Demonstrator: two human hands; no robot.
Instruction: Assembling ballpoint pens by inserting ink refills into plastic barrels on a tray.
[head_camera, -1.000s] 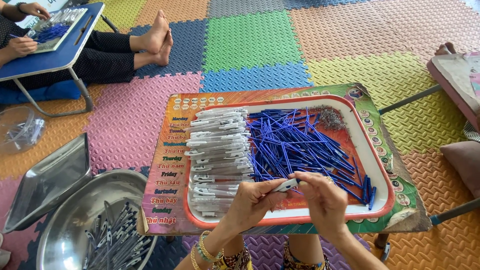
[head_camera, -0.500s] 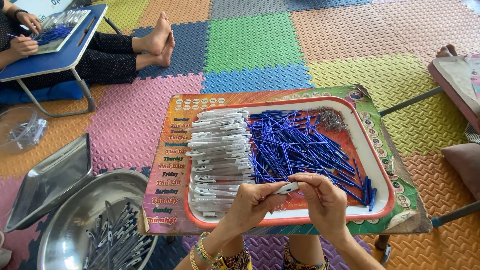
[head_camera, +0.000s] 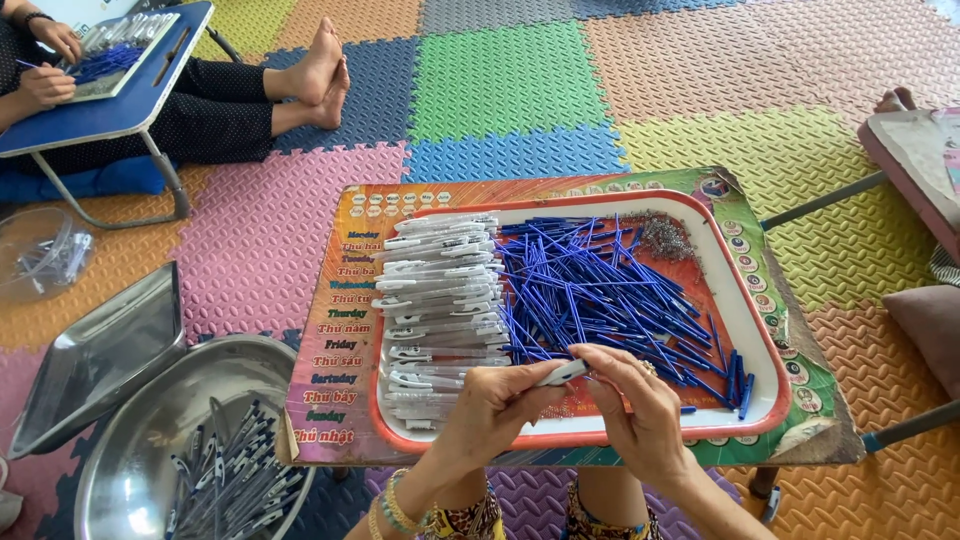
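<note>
My left hand (head_camera: 492, 410) and my right hand (head_camera: 640, 410) meet over the near edge of a red-rimmed white tray (head_camera: 755, 330). Between their fingertips they hold one clear pen barrel (head_camera: 562, 373), lying nearly level. On the tray's left side lies a stack of clear pen barrels (head_camera: 440, 300). A heap of blue refills (head_camera: 610, 295) fills the middle and right. A small pile of metal springs (head_camera: 665, 235) sits at the far right corner of the tray.
The tray rests on a small printed folding table (head_camera: 335, 330). A steel bowl (head_camera: 140, 460) with several assembled pens and a steel tray (head_camera: 100, 350) lie on the left floor mats. Another person (head_camera: 200, 95) sits at a blue table (head_camera: 120, 105) far left.
Both hands stay at the tray's near edge with the pen barrel between them; the fingers have shifted only slightly. The person at the blue table has moved their hands a little.
</note>
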